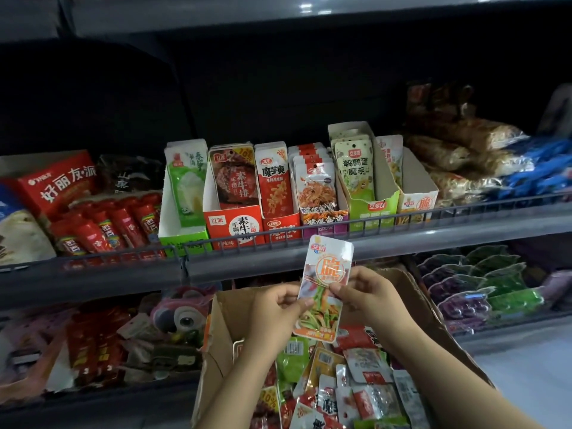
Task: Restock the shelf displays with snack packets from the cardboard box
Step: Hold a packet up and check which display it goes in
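My left hand (280,308) and right hand (365,294) pinch one snack packet (325,289) upright so I can read it; its matching display box (416,205) sits at one o'clock.

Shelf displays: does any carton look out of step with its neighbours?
Yes. The rightmost carton is nearly empty, with a packet or two at its back, while its neighbours stand full. The packet held in both hands bears the same orange mark.

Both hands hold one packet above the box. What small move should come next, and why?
Probably lift the packet toward the rightmost display carton on the shelf. The orange character on its front seems to match the packet's, and it looks nearly empty. Left hand and right hand pinch the packet's edges.
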`<act>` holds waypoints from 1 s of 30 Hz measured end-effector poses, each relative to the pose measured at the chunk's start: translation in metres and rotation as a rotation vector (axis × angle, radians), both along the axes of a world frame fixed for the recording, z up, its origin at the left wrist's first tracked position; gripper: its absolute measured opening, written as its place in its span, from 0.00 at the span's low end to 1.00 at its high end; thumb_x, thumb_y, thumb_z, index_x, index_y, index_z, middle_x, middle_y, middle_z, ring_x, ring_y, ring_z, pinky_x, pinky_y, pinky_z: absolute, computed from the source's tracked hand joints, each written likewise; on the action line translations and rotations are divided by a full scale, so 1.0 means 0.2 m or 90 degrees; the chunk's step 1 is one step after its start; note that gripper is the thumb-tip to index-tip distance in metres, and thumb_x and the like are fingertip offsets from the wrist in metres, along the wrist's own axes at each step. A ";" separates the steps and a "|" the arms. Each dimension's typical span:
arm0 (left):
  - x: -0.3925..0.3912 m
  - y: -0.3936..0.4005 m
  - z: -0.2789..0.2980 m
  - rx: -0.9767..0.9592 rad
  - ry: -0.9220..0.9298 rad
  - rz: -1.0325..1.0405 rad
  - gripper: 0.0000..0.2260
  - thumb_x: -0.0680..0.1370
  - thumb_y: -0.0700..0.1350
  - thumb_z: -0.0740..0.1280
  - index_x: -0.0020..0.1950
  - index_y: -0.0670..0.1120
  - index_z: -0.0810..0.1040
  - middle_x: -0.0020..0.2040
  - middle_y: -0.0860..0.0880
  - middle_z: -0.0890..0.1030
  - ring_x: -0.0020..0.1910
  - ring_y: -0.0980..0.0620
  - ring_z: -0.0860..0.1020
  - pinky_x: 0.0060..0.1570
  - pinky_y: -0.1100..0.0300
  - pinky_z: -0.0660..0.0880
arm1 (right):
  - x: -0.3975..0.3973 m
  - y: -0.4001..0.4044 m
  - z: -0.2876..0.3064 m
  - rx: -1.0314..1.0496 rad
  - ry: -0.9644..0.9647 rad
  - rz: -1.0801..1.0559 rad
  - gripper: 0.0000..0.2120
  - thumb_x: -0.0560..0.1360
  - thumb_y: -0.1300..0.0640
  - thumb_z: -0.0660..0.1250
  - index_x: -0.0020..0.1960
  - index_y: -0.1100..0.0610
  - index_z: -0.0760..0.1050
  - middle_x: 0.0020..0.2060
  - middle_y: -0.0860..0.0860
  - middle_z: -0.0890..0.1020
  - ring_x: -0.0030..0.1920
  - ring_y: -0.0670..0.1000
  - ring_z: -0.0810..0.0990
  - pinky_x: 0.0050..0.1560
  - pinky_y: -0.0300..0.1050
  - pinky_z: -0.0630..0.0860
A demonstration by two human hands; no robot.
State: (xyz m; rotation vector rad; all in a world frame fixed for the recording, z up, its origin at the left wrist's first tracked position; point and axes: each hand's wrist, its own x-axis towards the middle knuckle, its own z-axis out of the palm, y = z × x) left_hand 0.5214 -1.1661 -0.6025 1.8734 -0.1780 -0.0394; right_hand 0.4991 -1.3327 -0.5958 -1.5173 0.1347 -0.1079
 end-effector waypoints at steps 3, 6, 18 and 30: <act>0.01 -0.01 0.01 0.004 -0.009 -0.003 0.04 0.72 0.42 0.73 0.44 0.50 0.82 0.40 0.52 0.84 0.41 0.56 0.81 0.43 0.67 0.77 | 0.02 -0.02 0.02 -0.025 -0.024 -0.005 0.03 0.71 0.65 0.71 0.44 0.60 0.79 0.29 0.48 0.81 0.30 0.43 0.77 0.33 0.35 0.72; 0.02 -0.02 0.06 -0.003 0.006 -0.012 0.04 0.73 0.46 0.71 0.47 0.52 0.81 0.43 0.56 0.83 0.44 0.61 0.80 0.43 0.71 0.75 | 0.04 -0.06 0.08 -0.035 -0.042 0.005 0.04 0.72 0.66 0.70 0.46 0.61 0.79 0.30 0.48 0.82 0.29 0.40 0.78 0.31 0.30 0.72; 0.34 -0.39 0.53 0.069 -0.016 -0.113 0.04 0.76 0.40 0.69 0.50 0.43 0.77 0.44 0.51 0.82 0.39 0.57 0.80 0.35 0.65 0.78 | 0.19 -0.37 0.21 -0.031 -0.098 -0.040 0.06 0.75 0.63 0.67 0.49 0.56 0.81 0.42 0.51 0.86 0.44 0.50 0.84 0.42 0.40 0.80; 0.69 -0.83 0.89 0.068 -0.177 -0.044 0.07 0.75 0.41 0.70 0.39 0.51 0.76 0.41 0.49 0.81 0.32 0.53 0.77 0.35 0.60 0.77 | 0.36 -0.69 0.13 -0.581 -0.186 -0.249 0.24 0.78 0.56 0.63 0.73 0.52 0.64 0.72 0.46 0.65 0.73 0.52 0.56 0.70 0.44 0.51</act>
